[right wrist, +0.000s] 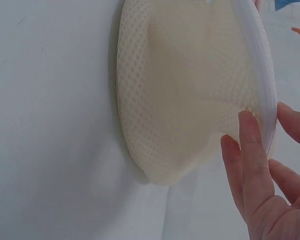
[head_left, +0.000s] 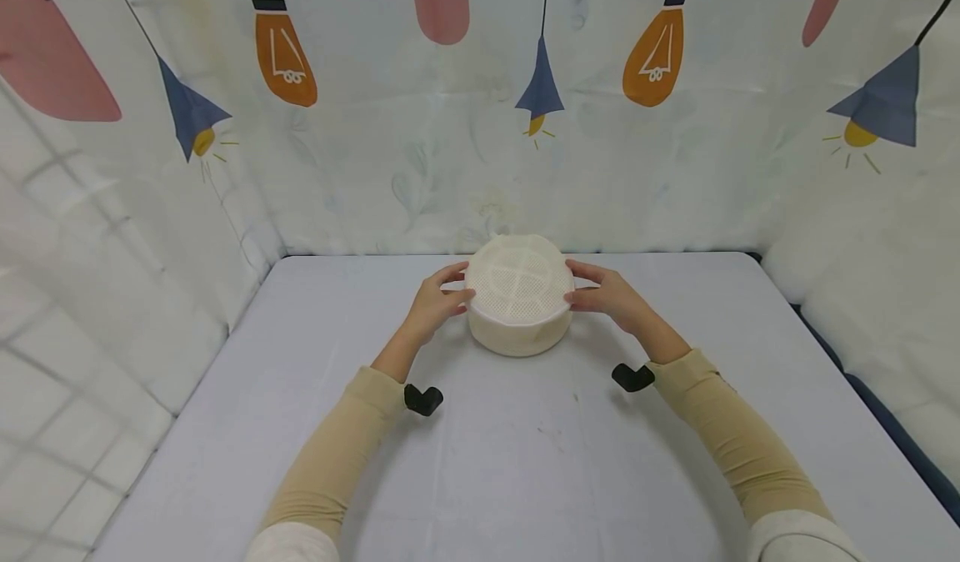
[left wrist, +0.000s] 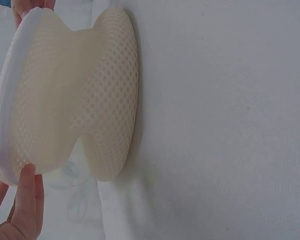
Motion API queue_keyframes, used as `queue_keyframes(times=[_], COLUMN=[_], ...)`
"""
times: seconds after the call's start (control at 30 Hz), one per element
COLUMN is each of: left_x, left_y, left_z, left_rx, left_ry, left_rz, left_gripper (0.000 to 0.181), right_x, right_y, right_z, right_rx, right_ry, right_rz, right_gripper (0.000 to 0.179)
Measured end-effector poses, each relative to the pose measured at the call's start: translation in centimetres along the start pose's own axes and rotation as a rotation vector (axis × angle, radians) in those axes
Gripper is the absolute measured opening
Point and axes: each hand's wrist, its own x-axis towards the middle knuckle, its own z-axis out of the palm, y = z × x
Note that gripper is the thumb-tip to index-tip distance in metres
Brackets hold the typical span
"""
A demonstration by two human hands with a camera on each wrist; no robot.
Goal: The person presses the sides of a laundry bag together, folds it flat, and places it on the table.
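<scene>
While tan sleeves (head_left: 337,454) extend from the near side, left hand (head_left: 435,299) and right hand (head_left: 611,297) each pinch the white rim (left wrist: 9,95) of the mesh bag (head_left: 519,337), which sits upright midway between them, neither hand nearer, toward the far edge of the table (head_left: 517,470).

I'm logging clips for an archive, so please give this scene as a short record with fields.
Object: round, cream mesh bag with a white rim
Hands: left hand and right hand grip opposite sides near the rim
Shape: wall buckled inward in the left wrist view
Support: white-covered table; base appears to rest on it
Sleeves: beige sleeves
Backdrop: pale curtain printed with lamps and bulbs
</scene>
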Motion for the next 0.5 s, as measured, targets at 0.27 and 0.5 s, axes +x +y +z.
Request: queue_keyframes(times=[0.27,0.5], left_x=[0.10,0.16], left_y=[-0.38,-0.61], left_z=[0.02,0.01], left_rx=[-0.001,-0.006], left_ry=[0.000,-0.007], left_rz=[-0.004,-0.014], left_gripper=[0.059,0.059], right_x=[0.19,0.20], right_y=[0.14,0.25], right_z=[0.15,0.12], right_rx=[0.012,0.007], right_ry=[0.011,0.012], right_rz=[0.013,0.007], right_gripper=[0.076,0.076])
